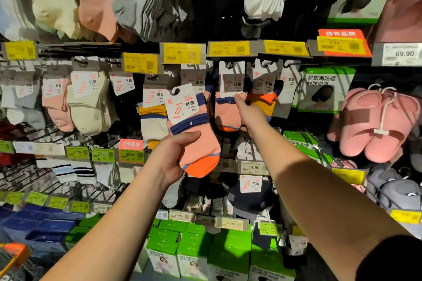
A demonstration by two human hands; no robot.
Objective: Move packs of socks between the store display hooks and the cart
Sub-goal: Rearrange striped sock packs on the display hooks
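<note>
A: Head cam. What's in the left hand [173, 155]?

B: A sock pack [194, 132], off the hooks, held up in front of the display. Fingers curled round its lower part, thumb across the front, so it's gripped at the foot end.

A: Looks like?

B: Salmon-pink socks w/ navy stripes at the cuff, bright orange toe w/ a thin blue line. White card header on top w/ a hook cutout, red foot outline and printed characters. Pack tilts a bit, header leaning left.

A: Right hand [249, 112]?

B: Reached up to a hanging pack [228, 100] of the same colours, still on its hook [230, 65]. A fingertip touches just under that pack's white card; rest of the fingers are behind the sock, can't tell if they pinch it.

A: Around it?

B: Orange/yellow pack [265, 98] just right of it, cream socks [91, 102] farther left, yellow price tags [182, 52] above, pink slippers [376, 121] far right, green boxes [194, 248] below.
</note>
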